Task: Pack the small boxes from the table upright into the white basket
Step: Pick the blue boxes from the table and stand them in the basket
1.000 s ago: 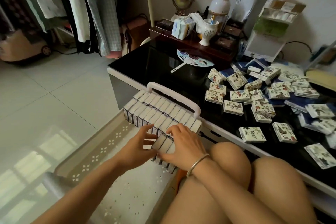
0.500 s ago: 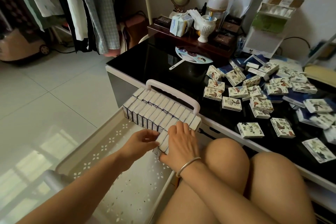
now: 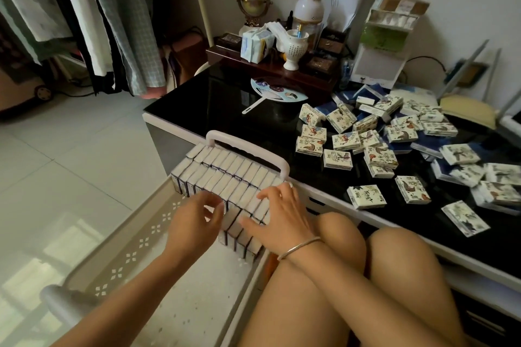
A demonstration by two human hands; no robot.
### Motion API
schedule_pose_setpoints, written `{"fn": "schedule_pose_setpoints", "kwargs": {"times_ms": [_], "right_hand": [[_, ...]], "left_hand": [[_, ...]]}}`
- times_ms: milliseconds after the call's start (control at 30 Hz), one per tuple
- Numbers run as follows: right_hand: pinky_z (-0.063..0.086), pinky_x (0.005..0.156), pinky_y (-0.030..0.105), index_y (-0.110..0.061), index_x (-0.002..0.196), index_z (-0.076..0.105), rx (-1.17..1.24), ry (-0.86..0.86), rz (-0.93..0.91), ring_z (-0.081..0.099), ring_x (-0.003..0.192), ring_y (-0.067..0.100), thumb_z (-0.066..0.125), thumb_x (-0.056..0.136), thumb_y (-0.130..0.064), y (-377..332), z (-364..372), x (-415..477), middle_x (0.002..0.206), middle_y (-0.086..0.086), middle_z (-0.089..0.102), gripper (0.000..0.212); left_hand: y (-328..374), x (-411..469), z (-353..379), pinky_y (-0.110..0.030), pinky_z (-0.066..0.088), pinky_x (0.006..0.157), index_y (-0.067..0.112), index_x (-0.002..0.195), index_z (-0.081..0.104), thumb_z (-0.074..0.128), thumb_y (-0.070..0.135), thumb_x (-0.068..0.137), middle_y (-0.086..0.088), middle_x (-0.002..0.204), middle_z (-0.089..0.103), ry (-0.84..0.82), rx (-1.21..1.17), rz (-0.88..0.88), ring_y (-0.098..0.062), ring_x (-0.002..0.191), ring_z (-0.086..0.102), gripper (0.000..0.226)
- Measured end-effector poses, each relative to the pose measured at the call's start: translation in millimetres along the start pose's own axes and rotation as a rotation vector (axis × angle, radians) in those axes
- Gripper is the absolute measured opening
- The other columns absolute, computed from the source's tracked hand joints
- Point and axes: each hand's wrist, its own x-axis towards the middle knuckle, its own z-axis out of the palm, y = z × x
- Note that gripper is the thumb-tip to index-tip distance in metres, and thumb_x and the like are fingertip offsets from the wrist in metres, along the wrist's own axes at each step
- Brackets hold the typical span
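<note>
On black table (image 3: 225, 110), scattered small boxes (image 3: 366, 196)

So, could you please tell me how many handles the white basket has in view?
2. The far handle arches beside the edge of the black table, behind the packed boxes; the near handle, blurred, is at the lower left. None seems hidden.

No writing can be read anywhere. The loose boxes (image 3: 366, 196) at three o'clock carry dark brush-style characters beside bird pictures, but these are too blurred to make out. The white cup (image 3: 294, 48) near one o'clock bears rows of tiny marks, likewise illegible.
</note>
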Motion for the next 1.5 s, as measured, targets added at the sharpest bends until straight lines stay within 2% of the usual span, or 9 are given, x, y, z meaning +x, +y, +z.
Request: {"fn": "schedule_pose_setpoints", "kwargs": {"times_ms": [267,433,567,733,900,1100,1233,1367,1500], "right_hand": [[0.045,0.082,0.032,-0.029,0.100,0.057,-0.017,0.224,0.224,0.046,0.110,0.015,0.059,0.087,-0.031,75,-70,18,0.111,-0.006,0.046,0.013],[0.046,0.081,0.031,-0.030,0.101,0.056,-0.024,0.286,0.317,0.050,0.111,0.017,0.058,0.089,-0.022,146,-111,41,0.113,-0.006,0.046,0.015],[0.044,0.087,0.029,-0.026,0.106,0.057,-0.066,0.363,0.307,0.049,0.113,0.019,0.057,0.087,-0.014,198,-141,77,0.116,-0.003,0.047,0.023],[0.042,0.096,0.036,-0.020,0.116,0.055,-0.248,0.419,0.232,0.044,0.115,0.024,0.056,0.085,-0.012,247,-167,151,0.120,0.004,0.049,0.032],[0.037,0.099,0.034,-0.018,0.131,0.046,-0.374,0.381,0.181,0.041,0.120,0.026,0.056,0.082,-0.003,282,-181,233,0.131,0.005,0.045,0.052],[0.039,0.103,0.040,-0.027,0.148,0.026,-0.394,0.078,0.264,0.038,0.131,0.032,0.058,0.087,-0.007,323,-193,298,0.147,0.010,0.037,0.071],[0.041,0.095,0.037,-0.030,0.133,0.048,-0.465,0.065,0.372,0.052,0.117,0.034,0.058,0.091,-0.037,332,-184,303,0.128,0.013,0.057,0.044],[0.042,0.088,0.035,-0.024,0.127,0.054,-0.429,0.150,0.308,0.056,0.112,0.032,0.056,0.093,-0.033,323,-176,290,0.122,0.011,0.062,0.036],[0.047,0.081,0.036,-0.020,0.115,0.060,-0.084,0.383,0.306,0.059,0.099,0.033,0.063,0.088,-0.029,311,-184,273,0.109,0.014,0.065,0.029]], "left_hand": [[122,38,62,-0.032,0.055,0.067,0.024,0.095,0.066,0.057,0.016,0.092,0.010,0.084,0.070,-0.144,-0.204,0.294,-0.004,0.073,0.064,0.013],[177,87,120,-0.037,0.056,0.078,0.024,0.102,0.066,0.054,0.016,0.091,0.007,0.094,0.072,-0.275,-0.151,0.382,-0.011,0.084,0.066,0.018],[208,151,147,-0.029,0.054,0.078,0.022,0.103,0.068,0.051,0.017,0.093,0.007,0.101,0.072,-0.228,-0.075,0.415,-0.013,0.090,0.066,0.020],[236,240,184,-0.037,0.054,0.081,0.019,0.108,0.065,0.054,0.021,0.092,-0.001,0.109,0.068,-0.195,0.010,0.429,-0.022,0.097,0.065,0.020],[253,316,212,-0.044,0.049,0.090,0.019,0.126,0.057,0.050,0.010,0.092,-0.005,0.131,0.054,-0.218,0.221,0.523,-0.029,0.115,0.054,0.036],[255,370,226,-0.036,0.027,0.113,0.024,0.154,0.019,0.057,0.017,0.090,0.005,0.161,0.021,-0.380,0.958,0.953,-0.017,0.145,0.020,0.074],[251,376,235,-0.033,0.026,0.112,0.028,0.146,0.038,0.057,0.019,0.088,0.005,0.147,0.046,-0.285,1.004,1.069,-0.017,0.138,0.036,0.062],[250,373,237,-0.036,0.036,0.103,0.026,0.133,0.056,0.053,0.021,0.091,0.001,0.128,0.061,-0.223,0.866,1.103,-0.022,0.124,0.050,0.042],[240,357,230,-0.040,0.048,0.083,0.018,0.123,0.061,0.047,0.026,0.094,-0.006,0.110,0.065,-0.104,0.565,1.005,-0.030,0.104,0.060,0.033]]}}
